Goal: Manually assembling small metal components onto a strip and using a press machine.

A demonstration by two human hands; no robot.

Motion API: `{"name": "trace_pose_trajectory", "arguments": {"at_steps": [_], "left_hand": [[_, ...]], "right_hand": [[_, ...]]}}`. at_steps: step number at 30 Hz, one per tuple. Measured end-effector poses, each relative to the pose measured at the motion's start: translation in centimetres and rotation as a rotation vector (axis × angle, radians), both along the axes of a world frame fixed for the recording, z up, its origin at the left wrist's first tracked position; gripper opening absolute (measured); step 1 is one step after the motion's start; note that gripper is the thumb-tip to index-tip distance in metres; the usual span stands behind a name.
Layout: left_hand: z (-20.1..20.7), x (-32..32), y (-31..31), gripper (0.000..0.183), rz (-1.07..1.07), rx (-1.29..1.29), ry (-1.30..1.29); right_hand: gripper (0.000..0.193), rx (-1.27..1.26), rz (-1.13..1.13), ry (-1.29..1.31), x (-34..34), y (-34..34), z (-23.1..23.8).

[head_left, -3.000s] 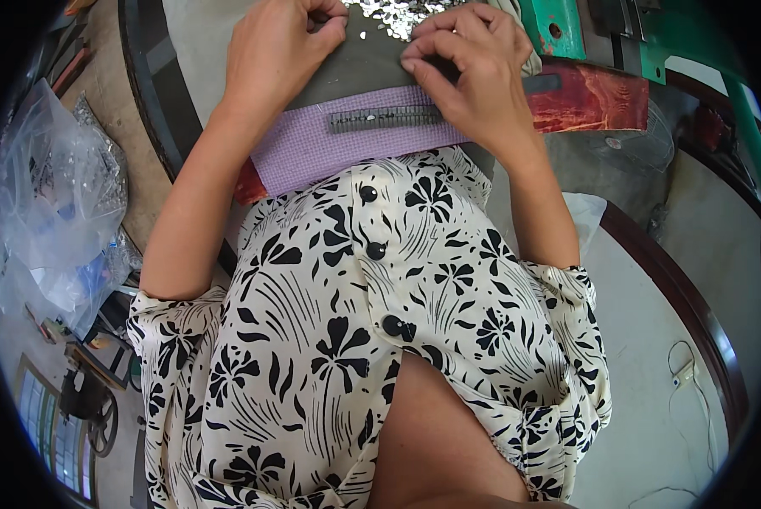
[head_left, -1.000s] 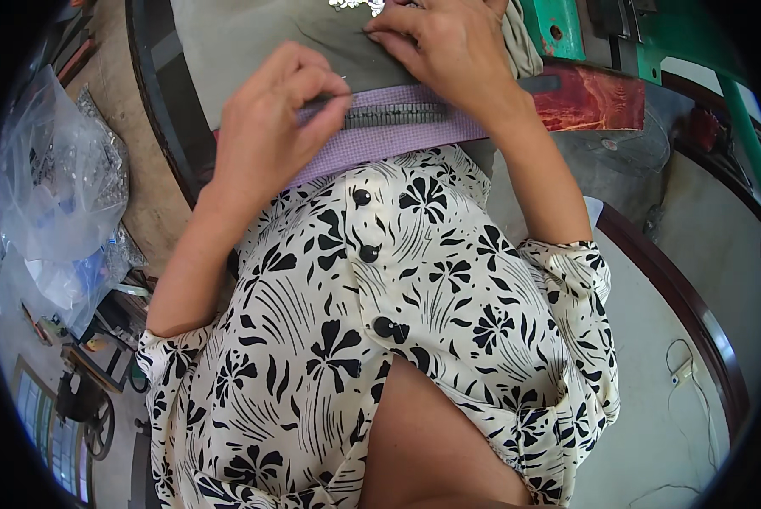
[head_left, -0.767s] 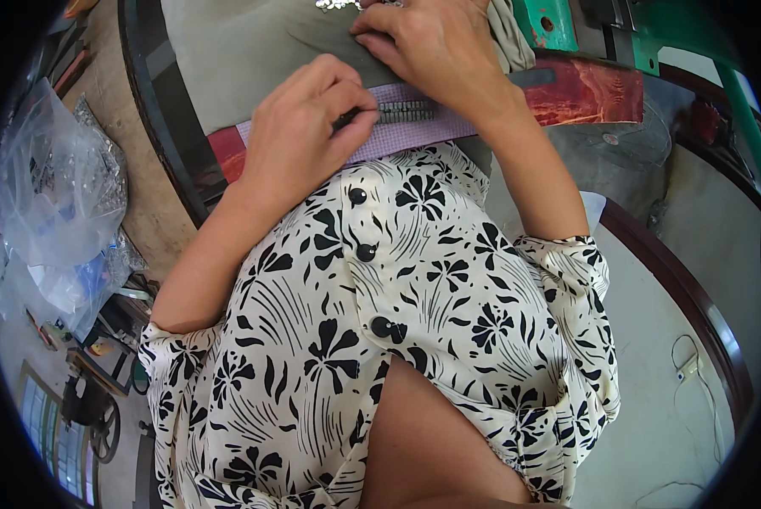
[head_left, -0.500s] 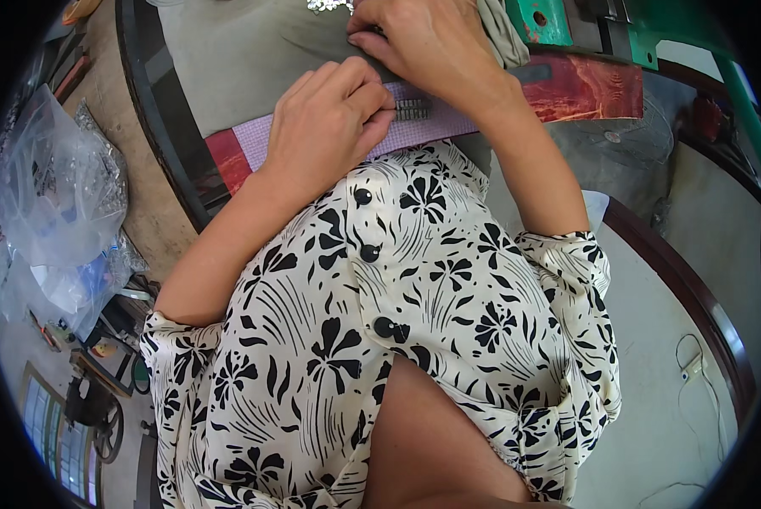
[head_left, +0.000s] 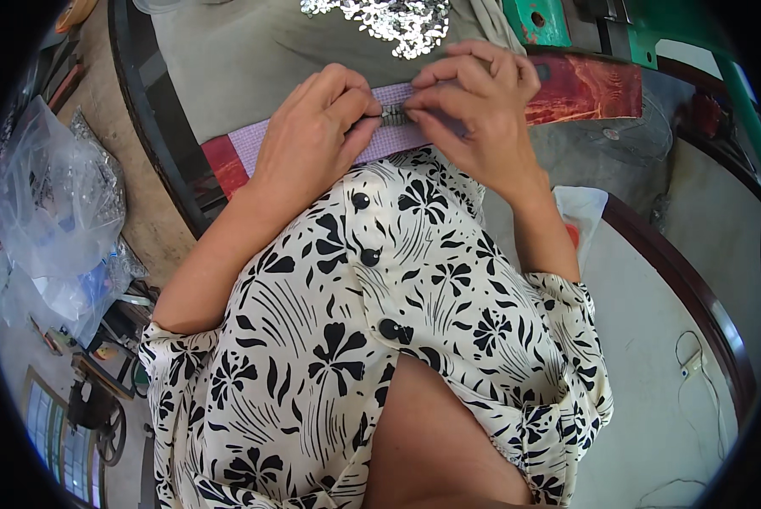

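The left hand (head_left: 314,127) and right hand (head_left: 488,106) are apparently adjusting the narrow, grey, ribbed, metallic-looking strip (head_left: 393,115), each pinch nearly closing, its hold unclear, next likely needing steady alignment.

Head-worn fisheye view, looking down, close above patterned shirt (head_left: 300,293), hands (head_left: 312,131) toward upper edge

At the lower left of the frame there was a window (head_left: 53,433) with bluish light in its panes. A brownish floor (head_left: 134,144) showed at the upper left, and at the right a shiny dark-brown strip (head_left: 720,335) curved along a pale grey surface (head_left: 635,339).
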State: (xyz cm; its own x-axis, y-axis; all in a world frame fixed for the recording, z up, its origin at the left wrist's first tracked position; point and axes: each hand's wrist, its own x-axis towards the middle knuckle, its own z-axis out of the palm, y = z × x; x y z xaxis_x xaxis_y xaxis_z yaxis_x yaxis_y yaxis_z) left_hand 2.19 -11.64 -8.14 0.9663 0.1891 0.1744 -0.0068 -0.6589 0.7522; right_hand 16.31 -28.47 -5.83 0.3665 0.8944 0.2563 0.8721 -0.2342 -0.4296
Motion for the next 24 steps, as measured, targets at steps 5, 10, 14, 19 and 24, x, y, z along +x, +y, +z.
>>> {"name": "trace_pose_trajectory", "arguments": {"at_steps": [5,10,14,19,24], "left_hand": [[0.3,-0.1,0.0,0.012,-0.004,0.041,-0.005],[0.1,-0.2,-0.3,0.012,0.006,0.121,-0.046],[0.2,0.0,-0.4,0.012,0.001,0.139,-0.066],[0.0,0.5,-0.7,0.009,-0.033,0.208,-0.138],[0.1,0.6,-0.3,0.011,-0.034,0.183,-0.094]], "right_hand": [[0.015,0.023,-0.01,-0.142,-0.8,-0.2,-0.7],[0.016,-0.001,-0.049,-0.144,-1.0,-0.3,-0.2],[0.016,0.022,-0.097,-0.126,0.8,0.3,-0.3],[0.011,0.59,0.132,-0.394,4.5,3.9,-4.4],[0.008,0.268,0.182,-0.23,3.3,4.7,0.1]]}}
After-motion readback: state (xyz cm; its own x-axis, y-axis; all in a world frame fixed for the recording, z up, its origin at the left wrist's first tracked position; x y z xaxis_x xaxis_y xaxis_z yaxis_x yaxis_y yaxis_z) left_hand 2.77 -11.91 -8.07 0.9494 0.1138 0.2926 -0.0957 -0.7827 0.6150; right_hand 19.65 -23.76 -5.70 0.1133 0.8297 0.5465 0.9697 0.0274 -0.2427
